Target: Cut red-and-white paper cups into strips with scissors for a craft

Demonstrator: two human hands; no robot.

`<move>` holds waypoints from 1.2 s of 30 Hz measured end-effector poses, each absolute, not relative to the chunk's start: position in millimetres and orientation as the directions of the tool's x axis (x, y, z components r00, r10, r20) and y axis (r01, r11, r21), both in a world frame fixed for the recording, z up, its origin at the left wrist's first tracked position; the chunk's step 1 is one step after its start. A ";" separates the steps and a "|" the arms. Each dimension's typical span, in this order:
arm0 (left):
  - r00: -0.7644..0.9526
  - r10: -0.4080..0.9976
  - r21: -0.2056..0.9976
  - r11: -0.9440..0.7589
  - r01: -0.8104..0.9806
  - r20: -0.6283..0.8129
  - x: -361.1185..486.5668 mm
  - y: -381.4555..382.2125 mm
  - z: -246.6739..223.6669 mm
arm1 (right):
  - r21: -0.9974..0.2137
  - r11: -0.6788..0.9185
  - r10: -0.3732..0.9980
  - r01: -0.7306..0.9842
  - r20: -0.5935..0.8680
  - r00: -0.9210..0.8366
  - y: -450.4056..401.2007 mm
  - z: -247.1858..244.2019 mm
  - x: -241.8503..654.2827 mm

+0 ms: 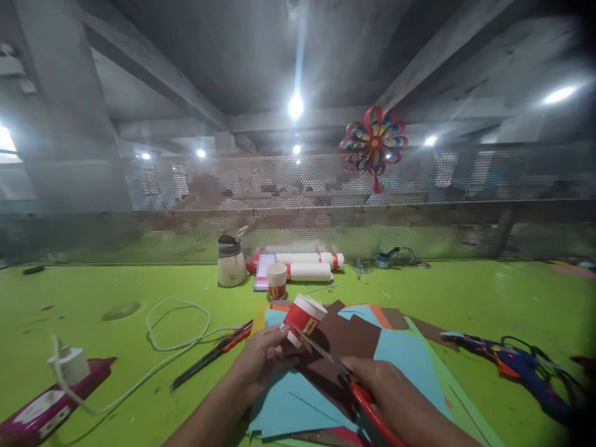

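The left hand [258, 363], fingers curled, pinches the tilted cup [305, 315] over the paper [400, 360]; thin and light, it likely dents, so best held near its stiffer base. The right hand [388, 388] grips the scissors [347, 375].

1 head-worn view looks forward and down from behind the red-and-white paper cup [304, 318], close above it.

matt paper sheets [410, 360], glossy plastic power strip [44, 406]
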State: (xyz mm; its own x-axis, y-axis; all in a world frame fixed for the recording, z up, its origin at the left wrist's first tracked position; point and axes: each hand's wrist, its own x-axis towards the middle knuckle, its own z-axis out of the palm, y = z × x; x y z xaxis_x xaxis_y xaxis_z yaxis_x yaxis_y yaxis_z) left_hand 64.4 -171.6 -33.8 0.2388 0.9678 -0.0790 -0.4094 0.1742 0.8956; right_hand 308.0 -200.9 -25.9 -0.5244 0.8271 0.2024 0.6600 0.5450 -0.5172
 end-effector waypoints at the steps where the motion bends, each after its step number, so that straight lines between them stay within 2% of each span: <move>1: 0.238 0.968 0.897 0.172 -0.408 -0.078 64.6 -171.9 -33.4 | -0.514 0.544 0.828 0.663 0.202 -0.523 -201.0 -25.4 308.2; 10: 0.225 0.973 0.924 0.131 -0.358 -0.051 67.5 -175.4 -32.7 | -0.584 0.508 0.834 0.634 0.148 -0.531 -203.1 -13.5 306.6; 25: 0.184 0.981 0.930 0.126 -0.346 -0.065 69.2 -174.0 -33.9 | -0.482 0.518 0.841 0.706 0.140 -0.522 -202.3 -23.0 305.9; 32: 0.230 0.970 0.883 0.174 -0.435 -0.078 64.5 -171.5 -35.2 | -0.504 0.523 0.836 0.687 0.146 -0.529 -205.0 -19.6 306.9; 36: 0.252 0.964 0.883 0.192 -0.429 -0.088 62.3 -169.3 -36.2 | -0.501 0.513 0.843 0.697 0.144 -0.517 -201.1 -21.3 307.9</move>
State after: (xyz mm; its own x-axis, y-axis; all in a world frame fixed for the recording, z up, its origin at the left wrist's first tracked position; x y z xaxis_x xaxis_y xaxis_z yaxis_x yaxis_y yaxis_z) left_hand 62.3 -169.3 -36.2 0.2516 0.9638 -0.0880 -0.4285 0.1925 0.8828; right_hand 307.9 -201.1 -21.3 -0.5174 0.8435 0.1442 0.6970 0.5132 -0.5008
